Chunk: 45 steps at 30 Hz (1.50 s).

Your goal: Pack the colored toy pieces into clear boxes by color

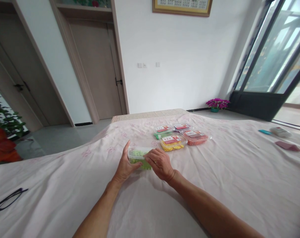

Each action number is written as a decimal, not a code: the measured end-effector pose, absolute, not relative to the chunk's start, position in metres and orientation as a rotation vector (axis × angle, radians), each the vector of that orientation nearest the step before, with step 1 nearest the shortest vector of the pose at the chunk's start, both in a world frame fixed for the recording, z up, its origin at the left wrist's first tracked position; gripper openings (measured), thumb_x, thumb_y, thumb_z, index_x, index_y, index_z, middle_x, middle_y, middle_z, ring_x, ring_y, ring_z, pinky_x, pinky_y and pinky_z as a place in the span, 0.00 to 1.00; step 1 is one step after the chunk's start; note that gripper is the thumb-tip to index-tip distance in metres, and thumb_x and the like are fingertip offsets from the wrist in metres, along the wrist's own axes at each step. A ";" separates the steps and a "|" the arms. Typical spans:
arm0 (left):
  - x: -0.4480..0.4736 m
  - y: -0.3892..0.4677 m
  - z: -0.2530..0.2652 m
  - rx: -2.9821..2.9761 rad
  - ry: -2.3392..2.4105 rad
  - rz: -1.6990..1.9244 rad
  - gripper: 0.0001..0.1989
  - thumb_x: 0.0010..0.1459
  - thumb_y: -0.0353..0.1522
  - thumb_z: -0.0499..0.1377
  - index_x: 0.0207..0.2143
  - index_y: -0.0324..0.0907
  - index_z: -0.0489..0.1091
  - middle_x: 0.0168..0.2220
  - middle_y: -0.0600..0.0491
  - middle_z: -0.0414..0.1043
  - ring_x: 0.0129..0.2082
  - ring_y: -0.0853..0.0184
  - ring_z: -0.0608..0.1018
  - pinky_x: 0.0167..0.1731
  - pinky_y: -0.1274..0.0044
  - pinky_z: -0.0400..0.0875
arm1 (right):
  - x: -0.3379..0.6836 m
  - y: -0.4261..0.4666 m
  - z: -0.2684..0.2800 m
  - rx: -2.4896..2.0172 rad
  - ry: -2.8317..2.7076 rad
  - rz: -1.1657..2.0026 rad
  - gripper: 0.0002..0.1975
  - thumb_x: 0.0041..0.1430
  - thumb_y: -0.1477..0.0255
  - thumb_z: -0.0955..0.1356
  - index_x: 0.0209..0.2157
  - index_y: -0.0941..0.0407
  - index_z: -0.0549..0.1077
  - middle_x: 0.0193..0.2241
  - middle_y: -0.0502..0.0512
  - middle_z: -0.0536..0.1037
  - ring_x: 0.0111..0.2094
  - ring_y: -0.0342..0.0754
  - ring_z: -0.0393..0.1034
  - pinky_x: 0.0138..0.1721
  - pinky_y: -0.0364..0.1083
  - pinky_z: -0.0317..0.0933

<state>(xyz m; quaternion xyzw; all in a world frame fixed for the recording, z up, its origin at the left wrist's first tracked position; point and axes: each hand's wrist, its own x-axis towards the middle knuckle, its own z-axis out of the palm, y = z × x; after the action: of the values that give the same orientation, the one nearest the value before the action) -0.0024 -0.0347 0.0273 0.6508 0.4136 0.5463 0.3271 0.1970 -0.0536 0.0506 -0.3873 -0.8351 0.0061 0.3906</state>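
A clear plastic box of small green pieces (137, 154) rests on the pink bedsheet (214, 185) in front of me. My left hand (124, 167) grips its left side, thumb up along the edge. My right hand (160, 162) lies over its right end, fingers on the lid. Just beyond stand several similar labelled boxes: one with yellow pieces (173, 142), one red (196, 137), one green (162, 130) and one purple (181, 126).
Black-framed glasses (7, 200) lie on the sheet at the far left. A teal item (265, 132), a white packet (280, 132) and a dark red card (287, 145) sit at the right. Beyond the bed are doors, a potted flower (217, 104) and a glass door.
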 end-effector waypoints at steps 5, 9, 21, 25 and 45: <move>-0.001 -0.035 0.026 1.716 1.104 1.449 0.54 0.39 0.38 0.71 0.66 0.45 0.48 0.62 0.43 0.59 0.58 0.53 0.68 0.56 0.65 0.64 | 0.200 -0.053 0.055 -0.980 -2.126 0.097 0.16 0.68 0.65 0.59 0.36 0.54 0.77 0.32 0.53 0.77 0.34 0.45 0.67 0.38 0.45 0.58; -0.001 -0.035 0.024 1.734 1.100 1.447 0.55 0.39 0.38 0.71 0.66 0.46 0.46 0.61 0.43 0.60 0.57 0.52 0.68 0.56 0.64 0.63 | 0.202 -0.053 0.055 -0.983 -2.119 0.146 0.18 0.68 0.64 0.59 0.33 0.54 0.77 0.32 0.53 0.76 0.34 0.45 0.67 0.38 0.44 0.58; 0.003 -0.035 0.022 1.652 1.012 1.447 0.58 0.41 0.41 0.70 0.67 0.44 0.38 0.64 0.41 0.54 0.61 0.54 0.65 0.56 0.68 0.64 | 0.204 -0.045 0.047 -1.020 -2.150 -0.068 0.15 0.68 0.64 0.60 0.39 0.54 0.76 0.34 0.54 0.77 0.36 0.44 0.70 0.38 0.42 0.60; 0.006 -0.035 0.025 1.571 1.058 1.465 0.52 0.49 0.46 0.63 0.67 0.43 0.37 0.67 0.42 0.46 0.66 0.55 0.56 0.59 0.69 0.60 | 0.203 -0.045 0.043 -0.988 -2.206 -0.208 0.15 0.68 0.63 0.60 0.40 0.55 0.75 0.33 0.55 0.77 0.35 0.44 0.70 0.36 0.42 0.60; 0.023 -0.040 0.020 1.639 1.201 1.586 0.44 0.48 0.34 0.62 0.65 0.42 0.46 0.56 0.44 0.60 0.54 0.59 0.68 0.55 0.68 0.63 | 0.207 -0.037 0.038 -1.202 -2.025 -0.414 0.15 0.70 0.68 0.57 0.35 0.56 0.72 0.30 0.54 0.74 0.31 0.43 0.67 0.32 0.43 0.52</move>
<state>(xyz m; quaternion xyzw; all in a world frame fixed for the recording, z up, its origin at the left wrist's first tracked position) 0.0234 -0.0404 0.0199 0.6109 0.4477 0.5908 0.2781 0.2074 -0.0368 0.0375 -0.4677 -0.7880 -0.1610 0.3665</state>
